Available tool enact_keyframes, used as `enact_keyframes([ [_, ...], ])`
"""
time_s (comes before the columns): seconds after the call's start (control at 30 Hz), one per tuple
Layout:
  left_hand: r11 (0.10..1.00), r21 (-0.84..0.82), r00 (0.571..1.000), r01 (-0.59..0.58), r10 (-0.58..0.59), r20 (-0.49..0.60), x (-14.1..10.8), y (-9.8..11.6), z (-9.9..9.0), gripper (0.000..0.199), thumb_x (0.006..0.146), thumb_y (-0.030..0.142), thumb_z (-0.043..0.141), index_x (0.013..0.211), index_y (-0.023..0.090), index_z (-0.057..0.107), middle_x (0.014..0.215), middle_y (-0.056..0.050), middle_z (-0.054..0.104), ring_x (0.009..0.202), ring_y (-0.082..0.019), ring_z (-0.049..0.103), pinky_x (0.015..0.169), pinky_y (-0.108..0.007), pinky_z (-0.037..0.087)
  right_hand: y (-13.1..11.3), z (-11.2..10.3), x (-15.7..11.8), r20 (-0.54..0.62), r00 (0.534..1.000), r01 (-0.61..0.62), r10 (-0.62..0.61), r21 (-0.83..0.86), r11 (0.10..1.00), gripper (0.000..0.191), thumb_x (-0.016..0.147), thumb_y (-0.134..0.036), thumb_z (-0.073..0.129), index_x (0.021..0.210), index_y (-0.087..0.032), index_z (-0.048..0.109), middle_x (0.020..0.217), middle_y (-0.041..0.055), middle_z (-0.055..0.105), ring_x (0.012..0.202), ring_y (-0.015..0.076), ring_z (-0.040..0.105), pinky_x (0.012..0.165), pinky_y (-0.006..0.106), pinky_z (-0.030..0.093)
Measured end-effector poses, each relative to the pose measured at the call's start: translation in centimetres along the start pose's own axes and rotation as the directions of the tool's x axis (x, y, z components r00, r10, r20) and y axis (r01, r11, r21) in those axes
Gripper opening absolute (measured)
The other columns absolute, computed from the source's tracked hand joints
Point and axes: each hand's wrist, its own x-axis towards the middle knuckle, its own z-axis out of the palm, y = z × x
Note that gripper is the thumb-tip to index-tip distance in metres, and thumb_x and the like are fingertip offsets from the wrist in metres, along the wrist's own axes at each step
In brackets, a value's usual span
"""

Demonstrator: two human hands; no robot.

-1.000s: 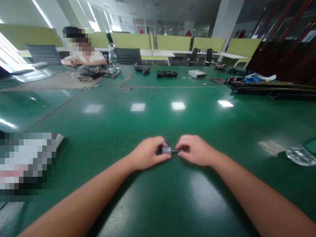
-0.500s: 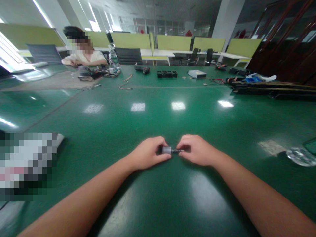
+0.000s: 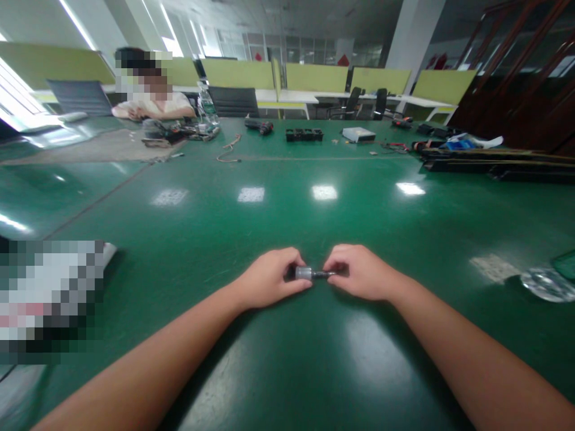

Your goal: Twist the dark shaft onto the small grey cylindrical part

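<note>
My left hand (image 3: 272, 276) is closed around a small grey cylinder (image 3: 303, 273), held between thumb and fingers just above or on the green table (image 3: 287, 221). From the cylinder's right end a thin dark rod (image 3: 318, 275) sticks out sideways. My right hand (image 3: 360, 274) pinches the far end of this rod between thumb and fingertips. Its tip is hidden by those fingers. What exact kind of part this is, I cannot make out.
A blurred-out pale object (image 3: 49, 293) lies at the left. On the right is a clear round glass-like object (image 3: 545, 284). Across the table are a black tray-like piece (image 3: 304, 134), a white box (image 3: 358, 134), a bottle (image 3: 206, 106) and a seated person (image 3: 153, 105).
My right hand has shifted very slightly to the right along the rod. The left hand and the grey cylinder stay where they were.
</note>
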Motion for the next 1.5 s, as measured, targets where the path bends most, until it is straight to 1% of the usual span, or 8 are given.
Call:
enact_keyframes([
  [0.27, 1.000, -0.007, 1.000, -0.016, 0.016, -0.007, 0.0, -0.1, 0.0, 0.027, 0.085, 0.045, 0.069, 0.096, 0.020, 0.063, 0.089, -0.001, 0.067, 0.075, -0.017, 0.060, 0.066, -0.026, 0.040, 0.0, -0.1, -0.1, 0.004, 1.000, -0.008, 0.008, -0.006, 1.000, 0.011, 0.077, -0.012, 0.071, 0.087, -0.018, 0.074, 0.083, 0.0020, 0.067, 0.076, 0.0142, 0.059, 0.069, 0.026, 0.044],
  [0.53, 1.000, -0.023, 1.000, -0.003, 0.003, -0.021, -0.1, 0.0, 0.0, 0.028, 0.084, 0.045, 0.069, 0.094, 0.021, 0.064, 0.086, 0.000, 0.066, 0.074, -0.017, 0.059, 0.064, -0.027, 0.040, 0.3, -0.3, -0.2, 0.011, 1.000, -0.020, 0.020, -0.023, 1.000, 0.012, 0.077, -0.012, 0.071, 0.086, -0.019, 0.074, 0.082, 0.0016, 0.067, 0.074, 0.0136, 0.059, 0.068, 0.025, 0.044],
  [1.03, 1.000, -0.017, 1.000, -0.006, 0.006, -0.014, -0.3, -0.1, -0.2, 0.029, 0.084, 0.047, 0.068, 0.095, 0.021, 0.064, 0.089, -0.001, 0.067, 0.077, -0.018, 0.060, 0.065, -0.027, 0.040, 0.5, -0.9, -0.4, 0.034, 0.998, -0.059, 0.060, -0.008, 0.998, 0.014, 0.075, -0.011, 0.071, 0.086, -0.018, 0.076, 0.080, 0.0010, 0.067, 0.070, 0.0124, 0.060, 0.065, 0.024, 0.044],
  [1.5, 1.000, -0.021, 1.000, -0.006, 0.006, -0.017, -0.4, -0.1, -0.2, 0.027, 0.084, 0.045, 0.069, 0.094, 0.020, 0.064, 0.087, 0.000, 0.066, 0.074, -0.017, 0.059, 0.064, -0.026, 0.040, 0.5, -1.5, -0.6, 0.036, 0.995, -0.091, 0.092, -0.041, 0.995, 0.013, 0.074, -0.011, 0.071, 0.084, -0.018, 0.075, 0.078, 0.0008, 0.066, 0.068, 0.0123, 0.058, 0.063, 0.024, 0.044],
])
